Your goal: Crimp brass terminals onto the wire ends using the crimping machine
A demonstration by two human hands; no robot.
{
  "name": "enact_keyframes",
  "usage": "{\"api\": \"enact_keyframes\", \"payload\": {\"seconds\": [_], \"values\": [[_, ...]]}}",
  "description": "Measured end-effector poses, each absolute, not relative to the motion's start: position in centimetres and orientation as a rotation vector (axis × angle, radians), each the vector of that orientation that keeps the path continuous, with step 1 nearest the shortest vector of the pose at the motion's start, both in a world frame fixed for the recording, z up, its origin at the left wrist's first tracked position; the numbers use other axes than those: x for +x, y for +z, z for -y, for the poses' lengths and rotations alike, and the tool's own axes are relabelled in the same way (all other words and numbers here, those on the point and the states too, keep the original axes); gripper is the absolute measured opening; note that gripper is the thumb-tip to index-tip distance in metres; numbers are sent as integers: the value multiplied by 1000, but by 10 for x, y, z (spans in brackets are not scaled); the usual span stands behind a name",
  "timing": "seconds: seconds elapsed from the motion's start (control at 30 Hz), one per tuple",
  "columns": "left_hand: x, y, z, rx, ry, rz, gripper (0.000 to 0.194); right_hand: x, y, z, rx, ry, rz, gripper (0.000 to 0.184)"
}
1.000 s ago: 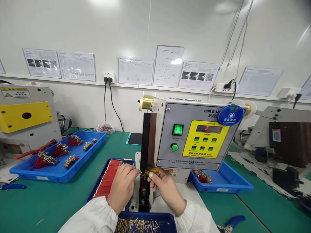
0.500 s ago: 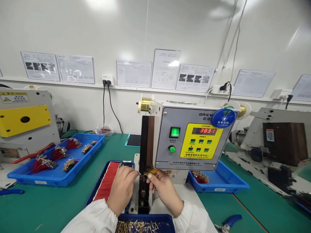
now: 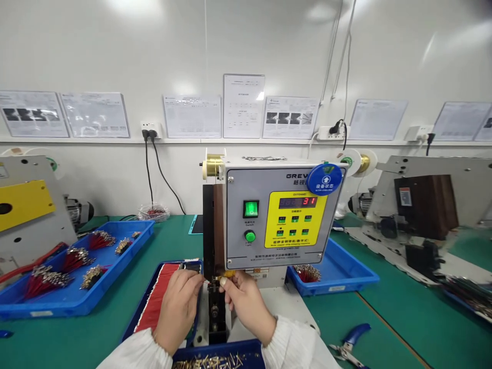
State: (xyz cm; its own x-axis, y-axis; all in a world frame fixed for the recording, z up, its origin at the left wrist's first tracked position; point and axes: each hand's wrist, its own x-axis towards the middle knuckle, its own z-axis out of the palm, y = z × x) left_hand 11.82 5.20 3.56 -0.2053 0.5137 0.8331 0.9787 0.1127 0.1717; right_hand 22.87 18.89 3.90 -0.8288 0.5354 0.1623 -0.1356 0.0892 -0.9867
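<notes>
Since the earlier frame the view has swung right; the pinched left hand (image 3: 179, 312) appears to hold a thin red wire (image 3: 207, 281) lying crosswise at the grey-and-yellow crimping machine (image 3: 277, 220), the curled right hand (image 3: 246, 307) just beside it, its grip unclear.

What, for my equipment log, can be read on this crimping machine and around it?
"GREV" on the grey machine panel, the rest hidden by a round blue tag.
"31" in red on the digital display of the yellow control panel.
The small labels on the yellow control panel, the blue tag's text and the wall sheets are too small to read.
</notes>
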Motion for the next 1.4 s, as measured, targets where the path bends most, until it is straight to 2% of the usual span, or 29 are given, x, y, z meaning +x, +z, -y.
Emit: {"api": "enact_keyframes", "payload": {"seconds": [0.17,0.53,1.03,1.4], "values": [[119,37,-51,-1407,-963,1786,16,228,36,-189,-376,1766,1875,20],[123,39,-52,-1411,-957,1770,13,229,36,-189,-378,1738,1892,19],[126,39,-52,-1424,-967,1817,14,232,42,-188,-415,1803,1868,23],[126,39,-50,-1375,-962,1832,14,230,37,-183,-412,1694,1863,26]]}}
